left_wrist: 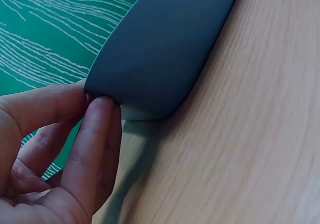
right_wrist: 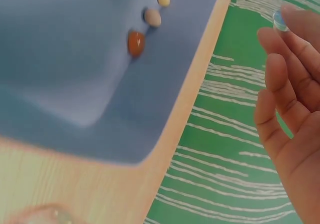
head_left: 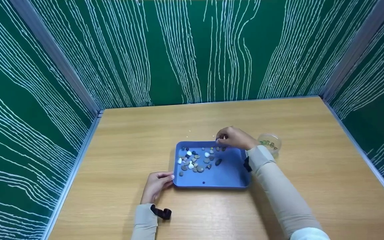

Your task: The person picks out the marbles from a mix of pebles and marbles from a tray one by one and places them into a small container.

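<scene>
A shallow blue tray [head_left: 227, 175] lies on the table with several pebbles [head_left: 200, 169] in it, mostly in its left half; some are white, others brown, grey or dark. At the tray's near left corner, my left hand [head_left: 157, 185] pinches the rim; the thumb and fingers [left_wrist: 82, 149] meet at the wall in the left wrist view. My right hand [head_left: 237, 137] is raised over the far rim. Between its thumb and index finger, the right wrist view shows a small clear-and-blue glass marble [right_wrist: 280, 21]. A reddish-brown stone [right_wrist: 135, 43] lies in the tray near that hand.
Right of the tray stands a clear round container [head_left: 272, 138] with several green and amber marbles in it, close to the right forearm. Tiny white bits lie on the wooden table [head_left: 138, 140] behind the tray. Green walls [head_left: 172, 66] with white lines enclose the table.
</scene>
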Available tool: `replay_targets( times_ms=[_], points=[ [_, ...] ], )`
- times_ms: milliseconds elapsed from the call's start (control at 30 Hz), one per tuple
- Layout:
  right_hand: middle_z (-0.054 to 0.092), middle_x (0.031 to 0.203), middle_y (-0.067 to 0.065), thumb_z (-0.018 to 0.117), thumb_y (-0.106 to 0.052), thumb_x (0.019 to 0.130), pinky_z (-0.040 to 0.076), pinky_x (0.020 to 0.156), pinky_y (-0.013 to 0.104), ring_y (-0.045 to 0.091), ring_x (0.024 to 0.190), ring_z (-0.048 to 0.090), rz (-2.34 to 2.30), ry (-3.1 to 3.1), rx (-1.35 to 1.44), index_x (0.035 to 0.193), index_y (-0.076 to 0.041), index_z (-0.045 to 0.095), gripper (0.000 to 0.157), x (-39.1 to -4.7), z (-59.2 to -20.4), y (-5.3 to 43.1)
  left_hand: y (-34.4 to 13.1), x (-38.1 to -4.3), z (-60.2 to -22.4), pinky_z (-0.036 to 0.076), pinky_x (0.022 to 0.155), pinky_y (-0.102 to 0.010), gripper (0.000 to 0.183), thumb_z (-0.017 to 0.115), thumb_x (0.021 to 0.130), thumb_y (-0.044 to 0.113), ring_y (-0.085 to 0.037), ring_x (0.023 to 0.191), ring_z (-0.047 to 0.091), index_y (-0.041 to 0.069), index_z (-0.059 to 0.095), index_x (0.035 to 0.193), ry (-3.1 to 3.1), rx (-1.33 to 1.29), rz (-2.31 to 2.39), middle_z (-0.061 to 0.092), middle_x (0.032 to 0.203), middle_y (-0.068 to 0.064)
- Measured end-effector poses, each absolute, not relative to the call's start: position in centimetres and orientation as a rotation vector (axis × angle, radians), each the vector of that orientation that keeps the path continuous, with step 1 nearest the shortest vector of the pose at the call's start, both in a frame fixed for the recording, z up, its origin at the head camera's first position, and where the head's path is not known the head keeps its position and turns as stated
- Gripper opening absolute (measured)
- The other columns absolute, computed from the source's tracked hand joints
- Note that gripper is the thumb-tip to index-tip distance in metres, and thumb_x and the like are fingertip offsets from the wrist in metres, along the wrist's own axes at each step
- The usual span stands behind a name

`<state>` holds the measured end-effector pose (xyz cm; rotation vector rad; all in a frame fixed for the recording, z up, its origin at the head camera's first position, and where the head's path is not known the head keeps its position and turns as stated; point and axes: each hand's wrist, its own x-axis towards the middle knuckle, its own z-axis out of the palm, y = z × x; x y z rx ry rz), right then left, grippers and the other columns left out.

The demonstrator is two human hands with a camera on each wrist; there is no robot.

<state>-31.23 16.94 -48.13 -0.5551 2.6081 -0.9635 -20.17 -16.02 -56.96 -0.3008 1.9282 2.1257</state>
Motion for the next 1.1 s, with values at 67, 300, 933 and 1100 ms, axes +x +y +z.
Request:
replay_targets(
  times_ms=[67, 300, 933, 1100],
  points=[
    [0.07, 0.094, 0.006, 0.062, -0.022, 0.094, 0.059, 0.075, 0.033, 0.022, 0.083, 0.068, -0.953, 2.65, -0.57, 0.107, -0.009, 0.07, 0.019, -31.2, -48.0, 17.6, -16.0, -20.2, -57.0, 0.06, 0.084, -0.029, 0.033, 0.067, 0.083, -0.006, -0.016, 0.087, 0.068, -0.018, 0.059, 0.114, 1.935, -0.299, 2.122, 0.067, 0.108, -0.024],
    [0.069, 0.096, 0.007, 0.064, -0.016, 0.092, 0.058, 0.075, 0.033, 0.02, 0.083, 0.062, -0.938, 2.725, -0.537, 0.104, -0.009, 0.071, 0.015, -31.1, -47.8, 19.7, -16.0, -20.0, -56.7, 0.059, 0.084, -0.029, 0.034, 0.068, 0.084, -0.004, -0.016, 0.088, 0.068, -0.017, 0.06, 0.114, 1.939, -0.318, 2.113, 0.067, 0.11, -0.023],
    [0.068, 0.097, 0.007, 0.062, -0.016, 0.093, 0.055, 0.073, 0.03, 0.021, 0.085, 0.06, -0.953, 2.739, -0.428, 0.107, -0.007, 0.069, 0.018, -30.5, -48.3, 26.2, -15.8, -20.0, -57.1, 0.06, 0.081, -0.027, 0.034, 0.068, 0.083, -0.005, -0.015, 0.085, 0.068, -0.019, 0.058, 0.113, 1.917, -0.31, 2.153, 0.069, 0.102, -0.019],
    [0.068, 0.098, 0.008, 0.061, -0.016, 0.093, 0.056, 0.072, 0.031, 0.021, 0.086, 0.06, -0.958, 2.734, -0.401, 0.106, -0.008, 0.069, 0.017, -30.1, -48.6, 27.9, -16.0, -20.0, -57.2, 0.06, 0.082, -0.028, 0.033, 0.068, 0.083, -0.006, -0.016, 0.085, 0.069, -0.018, 0.059, 0.112, 1.9, -0.329, 2.162, 0.07, 0.102, -0.019]
  ],
)
